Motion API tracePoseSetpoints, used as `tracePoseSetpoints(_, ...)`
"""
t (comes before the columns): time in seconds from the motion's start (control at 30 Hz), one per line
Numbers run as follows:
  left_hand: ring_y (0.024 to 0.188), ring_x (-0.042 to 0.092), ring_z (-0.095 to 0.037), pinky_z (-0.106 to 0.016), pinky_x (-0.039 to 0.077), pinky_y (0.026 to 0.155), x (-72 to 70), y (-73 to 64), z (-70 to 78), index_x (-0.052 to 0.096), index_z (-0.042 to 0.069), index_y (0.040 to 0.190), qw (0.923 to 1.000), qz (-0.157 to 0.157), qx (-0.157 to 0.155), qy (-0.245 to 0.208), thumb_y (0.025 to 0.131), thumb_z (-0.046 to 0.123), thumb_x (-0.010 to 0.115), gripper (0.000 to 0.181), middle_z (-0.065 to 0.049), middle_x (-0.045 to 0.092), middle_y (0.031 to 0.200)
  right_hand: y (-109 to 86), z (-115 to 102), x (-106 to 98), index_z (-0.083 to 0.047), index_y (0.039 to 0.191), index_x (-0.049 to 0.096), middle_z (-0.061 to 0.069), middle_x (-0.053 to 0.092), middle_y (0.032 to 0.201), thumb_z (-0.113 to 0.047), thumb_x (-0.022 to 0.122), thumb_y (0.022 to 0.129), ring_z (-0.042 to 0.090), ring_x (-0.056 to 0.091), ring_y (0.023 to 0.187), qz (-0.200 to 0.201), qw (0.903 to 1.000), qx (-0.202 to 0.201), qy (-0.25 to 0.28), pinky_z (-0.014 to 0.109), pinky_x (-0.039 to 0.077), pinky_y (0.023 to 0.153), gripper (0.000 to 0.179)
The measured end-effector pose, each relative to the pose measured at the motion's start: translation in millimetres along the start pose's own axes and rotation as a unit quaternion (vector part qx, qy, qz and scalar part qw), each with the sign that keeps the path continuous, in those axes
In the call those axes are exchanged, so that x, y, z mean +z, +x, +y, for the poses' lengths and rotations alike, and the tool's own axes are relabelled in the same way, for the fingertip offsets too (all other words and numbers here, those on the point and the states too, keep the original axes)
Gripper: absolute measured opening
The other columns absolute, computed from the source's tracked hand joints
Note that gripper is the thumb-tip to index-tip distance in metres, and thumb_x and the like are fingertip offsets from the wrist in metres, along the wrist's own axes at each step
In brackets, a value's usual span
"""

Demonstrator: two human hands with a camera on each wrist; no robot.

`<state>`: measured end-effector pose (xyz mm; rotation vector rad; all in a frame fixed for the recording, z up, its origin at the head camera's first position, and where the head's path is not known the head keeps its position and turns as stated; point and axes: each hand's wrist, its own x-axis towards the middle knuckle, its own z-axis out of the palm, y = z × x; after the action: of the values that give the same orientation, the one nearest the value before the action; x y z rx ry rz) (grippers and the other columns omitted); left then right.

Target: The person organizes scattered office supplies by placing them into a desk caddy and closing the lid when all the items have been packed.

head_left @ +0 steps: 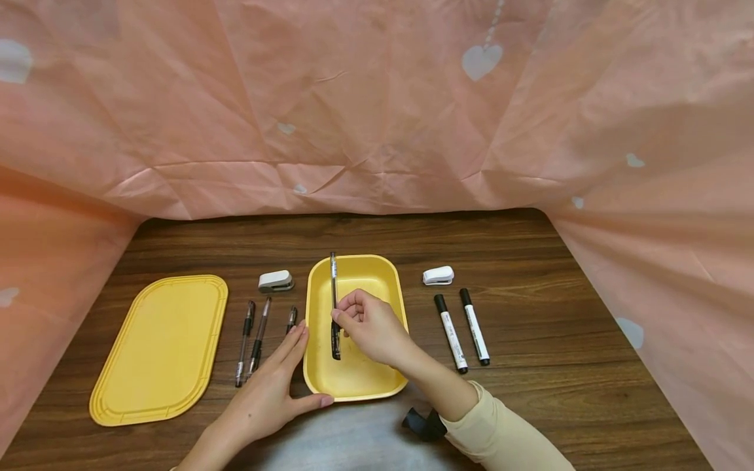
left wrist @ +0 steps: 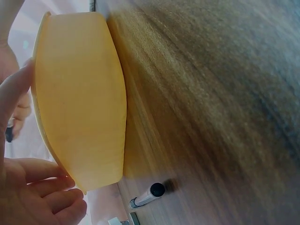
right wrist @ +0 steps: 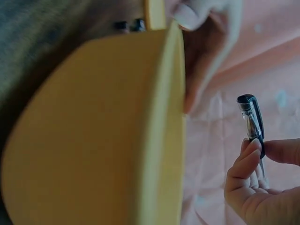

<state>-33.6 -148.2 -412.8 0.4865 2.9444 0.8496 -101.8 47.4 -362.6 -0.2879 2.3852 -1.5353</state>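
My right hand [head_left: 377,327] pinches a clear-barrelled black gel pen [head_left: 334,281] between thumb and fingers, over the yellow plastic box [head_left: 353,389]. In the right wrist view the pen's black clip end [right wrist: 251,117] points up above the fingers. At the box's left side my left hand [head_left: 265,392] touches the rim, fingers stretched along it and thumb at the front corner. Two more gel pens [head_left: 259,333] lie left of the box, and another pen [head_left: 291,317] is partly hidden behind the left hand's fingers.
A yellow lid [head_left: 159,347] lies flat at the left. One white stapler [head_left: 275,281] is behind the pens; a second white stapler [head_left: 438,275] sits right of the box. Two white markers [head_left: 452,333] with black caps lie at the right. A black strap [head_left: 424,424] shows near the right sleeve.
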Motion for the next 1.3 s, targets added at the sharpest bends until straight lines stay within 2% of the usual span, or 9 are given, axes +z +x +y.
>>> tracePoseSetpoints(0.1,0.141,0.037,-0.032,-0.051,0.043,0.106,-0.3,-0.1,0.5,0.035,0.002,0.149,1.0,0.0,0.0,-0.003,0.071,0.064,0.074,0.106,-0.015,0.03,0.158,2.1,5,8,-0.005,0.096,0.061,0.007,0.066,0.079,-0.019,0.061,0.094,0.023,0.063,0.069,-0.003,0.9998,0.017,-0.008,0.021,0.045,0.055,0.014)
tracePoseSetpoints(0.33,0.14,0.038,-0.033,-0.051,0.043,0.105,0.1,-0.5,0.4,0.035,0.002,0.149,1.0,0.002,0.003,-0.004,0.071,0.063,0.074,0.106,-0.015,0.03,0.158,5.3,15,23,-0.006,0.092,0.062,0.008,0.068,0.076,-0.018,0.062,0.093,0.009,0.054,0.06,-0.009,0.998,0.046,-0.042,0.02,0.041,0.053,0.012)
tracePoseSetpoints(0.6,0.141,0.038,-0.031,-0.05,0.042,0.106,0.5,-0.4,-0.4,0.035,0.002,0.148,0.9999,0.008,0.007,-0.003,0.071,0.064,0.073,0.106,-0.014,0.031,0.158,9.3,24,34,-0.004,0.086,0.061,0.0,0.062,0.07,-0.017,0.064,0.091,0.01,0.054,0.061,-0.013,0.9941,0.071,-0.082,0.021,0.043,0.055,0.014)
tracePoseSetpoints(0.8,0.14,0.039,-0.032,-0.05,0.043,0.106,1.3,-0.2,-1.9,0.035,0.001,0.148,0.9999,0.008,0.007,-0.004,0.071,0.061,0.076,0.106,-0.014,0.03,0.158,13.6,29,42,-0.006,0.079,0.062,-0.002,0.06,0.062,-0.015,0.062,0.09,0.009,0.052,0.056,-0.019,0.9898,0.075,-0.12,0.019,0.04,0.051,0.014)
tracePoseSetpoints(1.0,0.139,0.04,-0.033,-0.05,0.043,0.105,1.8,-0.2,-3.5,0.035,0.001,0.149,0.9999,0.007,0.007,-0.005,0.071,0.063,0.075,0.107,-0.014,0.029,0.158,16.8,31,51,-0.007,0.068,0.065,-0.005,0.055,0.045,-0.011,0.06,0.09,0.006,0.051,0.042,-0.033,0.9886,0.084,-0.121,0.017,0.037,0.042,0.023)
tracePoseSetpoints(1.2,0.14,0.039,-0.032,-0.049,0.043,0.105,1.7,-0.2,-3.2,0.035,0.001,0.149,0.9999,0.004,0.009,-0.006,0.072,0.066,0.071,0.107,-0.013,0.028,0.159,17.7,34,54,-0.009,0.066,0.063,-0.001,0.058,0.046,-0.012,0.061,0.092,0.006,0.05,0.04,-0.041,0.9859,0.098,-0.129,0.017,0.036,0.04,0.027)
tracePoseSetpoints(1.3,0.14,0.038,-0.031,-0.049,0.043,0.106,1.4,0.2,-3.1,0.034,0.001,0.149,1.0,0.0,0.005,-0.007,0.072,0.064,0.073,0.107,-0.013,0.027,0.159,18.0,35,55,-0.009,0.065,0.063,0.0,0.059,0.046,-0.013,0.062,0.092,0.007,0.051,0.04,-0.047,0.984,0.103,-0.138,0.017,0.035,0.04,0.027)
